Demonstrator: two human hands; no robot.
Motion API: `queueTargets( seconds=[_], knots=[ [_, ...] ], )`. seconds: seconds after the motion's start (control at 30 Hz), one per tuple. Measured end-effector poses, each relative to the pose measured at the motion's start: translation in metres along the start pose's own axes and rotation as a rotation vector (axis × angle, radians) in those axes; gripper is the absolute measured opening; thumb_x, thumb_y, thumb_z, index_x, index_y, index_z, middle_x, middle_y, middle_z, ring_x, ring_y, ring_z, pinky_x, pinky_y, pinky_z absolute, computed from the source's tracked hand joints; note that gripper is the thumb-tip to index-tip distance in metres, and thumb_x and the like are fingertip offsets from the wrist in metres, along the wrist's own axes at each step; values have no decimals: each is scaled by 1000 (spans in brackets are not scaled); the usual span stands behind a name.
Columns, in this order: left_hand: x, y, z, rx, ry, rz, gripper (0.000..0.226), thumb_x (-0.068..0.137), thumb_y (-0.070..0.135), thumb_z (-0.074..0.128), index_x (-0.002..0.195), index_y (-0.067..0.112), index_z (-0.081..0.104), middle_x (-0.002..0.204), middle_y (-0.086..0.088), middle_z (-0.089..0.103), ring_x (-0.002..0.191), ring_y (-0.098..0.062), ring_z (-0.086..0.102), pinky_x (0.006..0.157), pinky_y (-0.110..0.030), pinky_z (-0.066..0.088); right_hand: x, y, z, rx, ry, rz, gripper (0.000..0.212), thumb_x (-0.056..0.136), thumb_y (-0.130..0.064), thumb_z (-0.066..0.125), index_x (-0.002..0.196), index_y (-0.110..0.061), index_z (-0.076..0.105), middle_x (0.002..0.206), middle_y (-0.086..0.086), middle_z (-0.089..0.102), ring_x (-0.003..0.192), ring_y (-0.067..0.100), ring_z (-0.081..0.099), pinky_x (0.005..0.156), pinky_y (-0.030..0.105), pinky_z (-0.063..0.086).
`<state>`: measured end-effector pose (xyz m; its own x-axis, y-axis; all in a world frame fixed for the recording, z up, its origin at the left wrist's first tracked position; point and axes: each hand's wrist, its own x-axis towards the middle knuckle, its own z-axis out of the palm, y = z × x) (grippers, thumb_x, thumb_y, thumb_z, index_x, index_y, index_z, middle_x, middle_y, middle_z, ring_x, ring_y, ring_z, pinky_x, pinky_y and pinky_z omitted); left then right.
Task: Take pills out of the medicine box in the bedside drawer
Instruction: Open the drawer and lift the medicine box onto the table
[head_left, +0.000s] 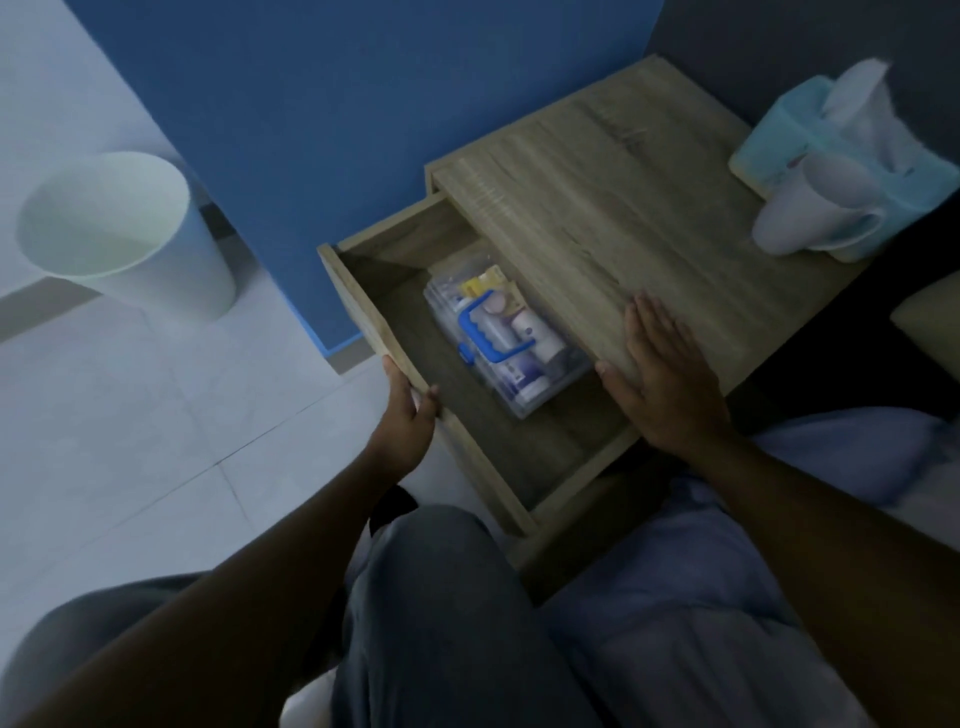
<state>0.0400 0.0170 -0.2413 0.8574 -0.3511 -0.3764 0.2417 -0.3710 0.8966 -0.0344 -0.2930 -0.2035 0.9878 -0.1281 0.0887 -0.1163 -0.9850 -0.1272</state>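
Left hand (402, 415) gripping drawer (374, 317) front; right hand (662, 374) lying open, flat on nightstand (623, 197).
Medicine box (506, 338) looking light, rigid, slick plastic; blue handle (485, 332) likely the best hold.

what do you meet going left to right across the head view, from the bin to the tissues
waste bin → left hand on the drawer front → medicine box in the drawer → right hand on the nightstand top → white mug → tissue box
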Motion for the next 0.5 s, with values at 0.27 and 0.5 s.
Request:
queueTargets(
  seconds=[0.27, 0.5],
  knots=[
    [-24, -12, -26, 23, 1, -9, 74, 98, 46, 38, 152, 36, -11, 163, 10, 8, 140, -8, 22, 106, -28, 27, -1, -1, -2, -11, -45, 3, 78, 98, -56, 32, 157, -7, 19, 165, 12, 18, 153, 24, 15, 124, 44, 15],
    [-19, 2, -29, 131, 47, -137, 83, 96, 30, 53, 152, 27, -7, 161, -4, 21, 141, -24, 34, 100, -33, 41, -1, -8, -6, -39, -90, 26, 77, 99, -54, 27, 158, -7, 12, 166, 12, 12, 154, 24, 10, 124, 43, 9]
  ],
)
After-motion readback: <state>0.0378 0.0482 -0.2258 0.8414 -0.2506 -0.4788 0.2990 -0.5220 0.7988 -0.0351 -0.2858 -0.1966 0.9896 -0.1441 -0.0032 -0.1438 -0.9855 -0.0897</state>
